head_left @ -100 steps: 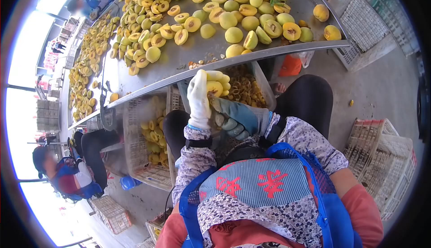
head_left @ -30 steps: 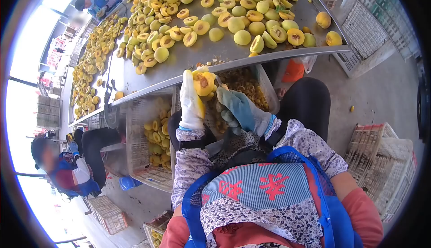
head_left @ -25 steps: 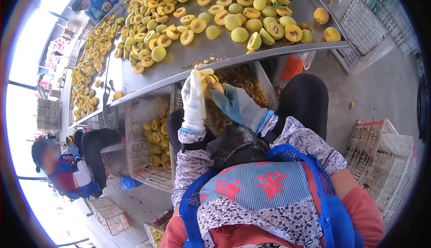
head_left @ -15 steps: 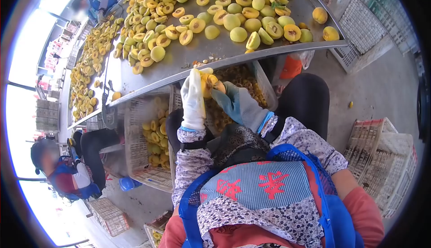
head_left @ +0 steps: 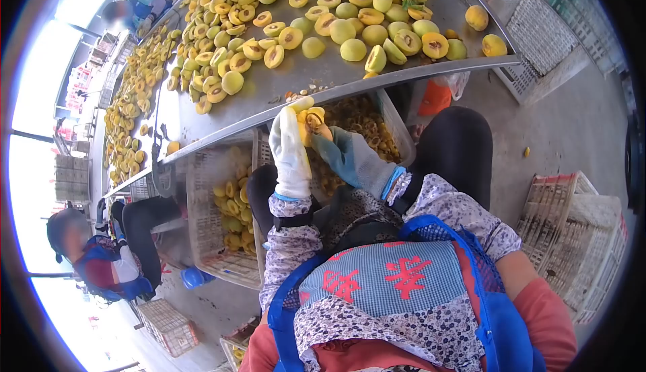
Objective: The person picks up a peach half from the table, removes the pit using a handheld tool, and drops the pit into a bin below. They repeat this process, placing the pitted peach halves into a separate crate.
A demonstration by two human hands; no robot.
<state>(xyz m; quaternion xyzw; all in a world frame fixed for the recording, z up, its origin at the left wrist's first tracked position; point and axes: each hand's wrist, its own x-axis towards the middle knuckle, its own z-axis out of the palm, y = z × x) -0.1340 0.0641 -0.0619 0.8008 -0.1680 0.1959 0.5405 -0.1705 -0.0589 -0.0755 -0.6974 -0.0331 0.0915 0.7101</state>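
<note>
In a white glove, my left hand (head_left: pixel 291 151) is closed round a yellow peach half (head_left: pixel 311 122), held just below the table's front edge. The cut face with its brown hollow is turned towards my right hand (head_left: pixel 353 160). That hand wears a grey-blue glove, its fingers closed together at the fruit's right side. A small brownish tip shows by these fingers; I cannot make out what it is. Below both hands, a crate (head_left: pixel 397 130) holds brown and yellow peach pieces.
Many halved peaches (head_left: pixel 343 30) cover the metal table (head_left: pixel 269 83). Pit fragments (head_left: pixel 299 94) lie by its edge. A crate of peach halves (head_left: pixel 225 264) stands at left, stacked crates (head_left: pixel 572 237) at right. One co-worker (head_left: pixel 101 257) sits at left, another (head_left: pixel 145 9) at the far table.
The peach half has turned slightly in my left hand, showing more of its hollow. My right hand has shifted a little left against it. The seated co-worker's hands have moved.
</note>
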